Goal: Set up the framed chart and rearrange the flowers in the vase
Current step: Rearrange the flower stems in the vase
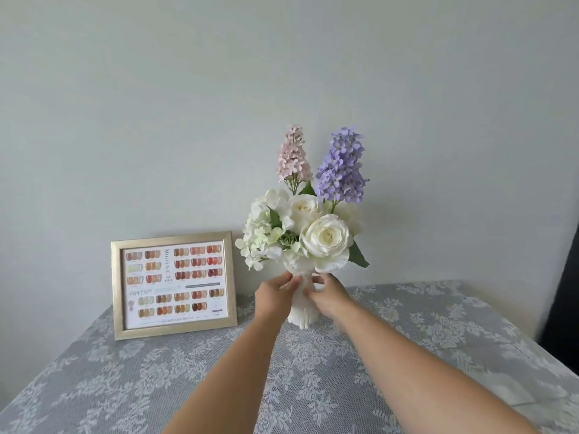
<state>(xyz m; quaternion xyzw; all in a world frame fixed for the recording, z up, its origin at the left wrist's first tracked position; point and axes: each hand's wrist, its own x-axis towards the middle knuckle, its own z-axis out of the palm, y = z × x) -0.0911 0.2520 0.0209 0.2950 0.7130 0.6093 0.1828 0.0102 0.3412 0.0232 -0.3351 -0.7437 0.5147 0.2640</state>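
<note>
A white ribbed vase (301, 314) stands upright near the back of the table. It holds white roses (326, 238), pale hydrangea (258, 236), a pink spike (294, 156) and a purple spike (343, 166). My left hand (275, 291) and my right hand (329, 292) grip the vase's neck from either side, just under the blooms. A gold framed chart (174, 285) with rows of colour swatches stands upright to the left of the vase, leaning back toward the wall.
The table wears a grey lace cloth (156, 371) with white flower patterns. A plain pale wall (188, 104) rises right behind the frame and vase. A dark object (564, 292) stands at the right edge.
</note>
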